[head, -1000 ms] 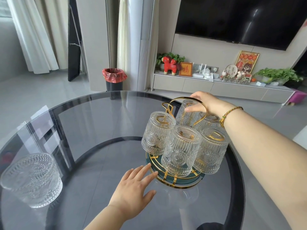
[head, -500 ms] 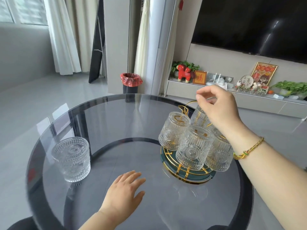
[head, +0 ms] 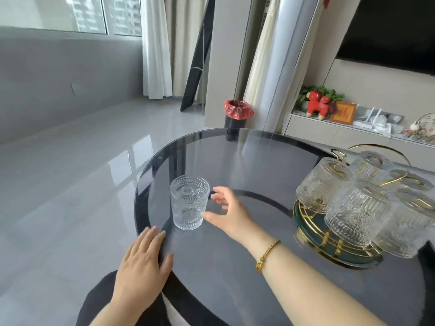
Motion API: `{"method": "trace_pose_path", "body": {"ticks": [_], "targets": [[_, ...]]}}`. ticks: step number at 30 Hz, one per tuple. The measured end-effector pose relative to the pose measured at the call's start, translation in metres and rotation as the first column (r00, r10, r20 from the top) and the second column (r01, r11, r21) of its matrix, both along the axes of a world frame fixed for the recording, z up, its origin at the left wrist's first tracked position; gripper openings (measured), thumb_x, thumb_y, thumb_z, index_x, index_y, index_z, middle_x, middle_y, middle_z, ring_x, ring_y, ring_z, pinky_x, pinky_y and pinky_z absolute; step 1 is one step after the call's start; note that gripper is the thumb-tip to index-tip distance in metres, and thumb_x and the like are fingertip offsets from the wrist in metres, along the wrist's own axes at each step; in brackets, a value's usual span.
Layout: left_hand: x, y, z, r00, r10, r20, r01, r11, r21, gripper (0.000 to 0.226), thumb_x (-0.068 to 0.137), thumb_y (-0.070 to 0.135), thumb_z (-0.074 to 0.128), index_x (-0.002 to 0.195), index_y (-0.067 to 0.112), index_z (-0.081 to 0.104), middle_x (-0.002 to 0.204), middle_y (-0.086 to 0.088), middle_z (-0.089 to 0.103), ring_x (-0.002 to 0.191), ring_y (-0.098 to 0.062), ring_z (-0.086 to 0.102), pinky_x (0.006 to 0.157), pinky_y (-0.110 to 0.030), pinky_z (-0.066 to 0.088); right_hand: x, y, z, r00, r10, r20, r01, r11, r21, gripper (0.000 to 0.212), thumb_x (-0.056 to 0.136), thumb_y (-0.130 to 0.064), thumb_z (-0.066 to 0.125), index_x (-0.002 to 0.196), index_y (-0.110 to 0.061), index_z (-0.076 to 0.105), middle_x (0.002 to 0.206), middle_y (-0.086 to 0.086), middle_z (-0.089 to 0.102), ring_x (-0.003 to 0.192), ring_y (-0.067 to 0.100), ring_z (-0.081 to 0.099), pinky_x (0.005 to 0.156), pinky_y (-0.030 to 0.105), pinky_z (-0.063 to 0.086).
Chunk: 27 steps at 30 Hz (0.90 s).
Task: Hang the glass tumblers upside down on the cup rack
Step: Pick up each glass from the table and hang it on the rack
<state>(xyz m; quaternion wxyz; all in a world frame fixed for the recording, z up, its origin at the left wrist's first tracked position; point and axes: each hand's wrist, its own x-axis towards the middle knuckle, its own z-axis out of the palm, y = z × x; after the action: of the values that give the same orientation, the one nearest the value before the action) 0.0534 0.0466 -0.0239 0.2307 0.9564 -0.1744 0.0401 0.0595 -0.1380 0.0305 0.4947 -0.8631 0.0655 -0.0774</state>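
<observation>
One embossed glass tumbler (head: 189,205) stands upright near the left edge of the round glass table (head: 247,165). My right hand (head: 229,212) is just right of it, fingers spread, thumb almost at its base; I cannot tell if it touches. My left hand (head: 143,267) lies flat and open on the table's near-left rim. At the right stands the gold wire cup rack (head: 329,241) on a dark green base, with several tumblers (head: 353,215) hung upside down on it.
The table's dark rim curves close to my body. Beyond it lie grey floor, a black bin with a red liner (head: 237,114), curtains and a low TV shelf (head: 329,132) with ornaments.
My right hand left the rack's handle and swung left across the table to the lone tumbler. My left hand slid back to the table's near rim. The view turned left.
</observation>
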Motion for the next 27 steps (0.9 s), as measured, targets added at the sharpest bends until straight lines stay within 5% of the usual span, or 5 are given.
{"method": "trace_pose_path", "body": {"ticks": [2,6,13,20,27], "targets": [[0.006,0.000,-0.009,1.000,0.000,-0.012,0.001,0.999,0.045,0.068,0.083,0.055,0.016,0.140,0.018,0.021,0.153,-0.001,0.015,0.141,-0.015,0.006,0.114,-0.033,0.000,0.006,0.015,-0.018,0.998,0.045,-0.041,-0.045,0.999,0.014,0.071,0.067,-0.021,0.073,0.125,-0.020,0.034,0.116,-0.008,0.045,0.106,0.002,0.039,0.080,0.004,0.028],[0.011,0.001,-0.013,0.999,-0.036,-0.007,0.037,0.991,0.129,0.058,0.094,0.045,0.022,0.141,0.023,-0.003,0.154,0.004,-0.008,0.139,-0.010,-0.014,0.111,-0.029,-0.013,0.017,0.031,-0.036,0.998,-0.046,-0.046,0.046,0.999,0.001,0.080,0.061,-0.026,0.077,0.125,-0.020,0.030,0.128,-0.001,0.049,0.112,0.012,0.047,0.091,0.021,0.036],[0.013,0.002,-0.016,0.999,-0.043,-0.017,0.045,0.991,0.124,0.058,0.094,0.045,0.023,0.142,0.022,-0.001,0.154,0.003,-0.006,0.138,-0.011,-0.015,0.108,-0.028,-0.016,0.031,0.037,-0.045,0.986,-0.163,-0.031,0.159,0.982,-0.105,0.078,0.056,-0.036,0.078,0.118,-0.017,0.035,0.121,0.001,0.057,0.110,0.021,0.053,0.091,0.027,0.043],[0.012,0.001,-0.015,0.999,-0.039,-0.004,0.040,0.990,0.138,0.058,0.093,0.048,0.023,0.142,0.024,0.001,0.155,0.004,-0.004,0.140,-0.011,-0.012,0.108,-0.028,-0.016,0.018,0.025,-0.034,0.996,-0.070,-0.047,0.076,0.985,0.157,0.061,0.062,-0.021,0.075,0.108,-0.024,0.035,0.102,-0.019,0.050,0.089,-0.011,0.050,0.067,-0.001,0.037],[0.017,-0.018,-0.002,0.999,-0.036,0.030,0.030,0.984,0.174,0.056,0.092,0.051,0.030,0.139,0.026,0.015,0.153,0.007,0.015,0.141,-0.011,0.005,0.114,-0.036,-0.005,-0.010,-0.009,0.011,0.998,-0.047,0.042,0.033,0.957,0.288,0.046,0.055,-0.027,0.066,0.098,-0.029,0.049,0.096,-0.016,0.058,0.083,-0.011,0.055,0.067,0.003,0.044]]}}
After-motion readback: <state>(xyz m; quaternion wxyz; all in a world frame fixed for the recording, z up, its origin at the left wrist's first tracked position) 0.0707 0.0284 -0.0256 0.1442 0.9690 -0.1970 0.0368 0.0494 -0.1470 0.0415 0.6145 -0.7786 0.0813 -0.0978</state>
